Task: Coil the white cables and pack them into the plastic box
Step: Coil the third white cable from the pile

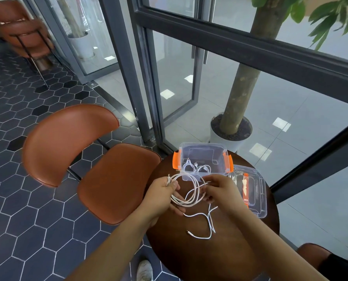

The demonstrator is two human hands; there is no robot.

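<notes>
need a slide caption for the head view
Left hand and right hand coil a white cable over a dark round table near an open plastic box already holding other cables.

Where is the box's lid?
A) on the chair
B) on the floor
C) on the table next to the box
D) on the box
C: the clear lid lies flat on the table, beside the open box.

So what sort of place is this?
Probably a café or lounge seating corner: a small round dark wooden table, a brown padded chair on thin black legs, and a potted tree in a white pot.
</notes>
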